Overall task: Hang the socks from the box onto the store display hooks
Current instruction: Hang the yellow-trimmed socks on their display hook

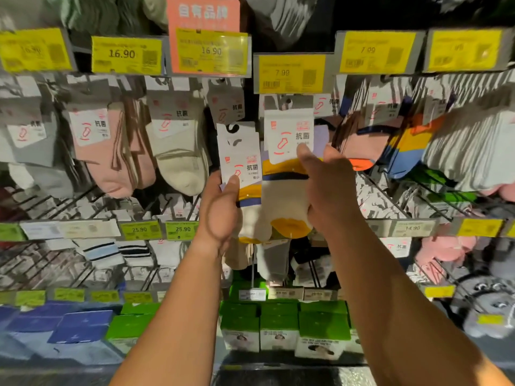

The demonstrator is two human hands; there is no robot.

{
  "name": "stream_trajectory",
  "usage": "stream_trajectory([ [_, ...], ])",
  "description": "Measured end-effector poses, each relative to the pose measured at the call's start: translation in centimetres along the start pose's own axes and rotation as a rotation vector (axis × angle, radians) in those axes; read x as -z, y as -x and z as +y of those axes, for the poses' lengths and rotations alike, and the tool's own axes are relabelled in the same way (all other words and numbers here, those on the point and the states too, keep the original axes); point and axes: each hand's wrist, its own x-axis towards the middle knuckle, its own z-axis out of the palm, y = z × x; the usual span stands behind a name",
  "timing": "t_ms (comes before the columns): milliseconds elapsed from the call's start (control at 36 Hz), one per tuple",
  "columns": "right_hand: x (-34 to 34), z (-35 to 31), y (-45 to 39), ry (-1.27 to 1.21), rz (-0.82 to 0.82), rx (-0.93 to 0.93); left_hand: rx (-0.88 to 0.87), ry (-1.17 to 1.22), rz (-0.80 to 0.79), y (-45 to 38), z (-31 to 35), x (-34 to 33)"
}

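My left grip [223,201] pinching a white-carded yellow-and-cream sock pair [242,174] at centre, my right grip [324,185] clasping a second carded sock pair [288,151] at one o'clock, beneath the yellow 7.99 price tag [291,73], pink socks [111,154] at nine o'clock

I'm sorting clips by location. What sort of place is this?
A shop's sock aisle, most likely. Yellow price tags run along the rails, carded socks hang in rows, and each hand, left hand and right hand, holds another sock pack.
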Motion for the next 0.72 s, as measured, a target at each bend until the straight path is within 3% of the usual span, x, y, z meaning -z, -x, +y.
stream_trajectory([
  [83,-0.4,-0.4,-1.0,0.01,0.062,0.049,0.023,0.016,0.016,-0.5,-0.3,0.0],
  [111,-0.7,-1.5,-0.9,0.069,-0.074,-0.038,0.027,0.022,0.02,-0.7,-0.4,0.0],
  [167,-1.5,-0.2,-3.3,0.294,0.017,0.181,0.031,0.028,0.029,-0.9,-0.5,0.1],
  [250,-2.7,-1.2,-6.1,0.347,-0.011,-0.006,0.008,0.021,0.053,-1.3,-0.8,0.5],
  [361,-3.1,-2.3,-8.5,0.612,-0.051,0.028,-0.009,0.008,0.086,-1.7,-1.1,1.3],
  [639,-4.5,0.8,-10.1,0.541,-0.052,0.052,-0.01,0.056,0.035,-1.7,-0.5,0.8],
  [667,-4.3,1.1,-9.7,0.418,0.011,0.047,-0.006,0.065,0.036,-1.7,-0.4,0.7],
  [722,-4.1,1.9,-8.4,0.402,0.211,0.141,0.002,0.082,0.038,-1.8,-0.2,0.5],
])
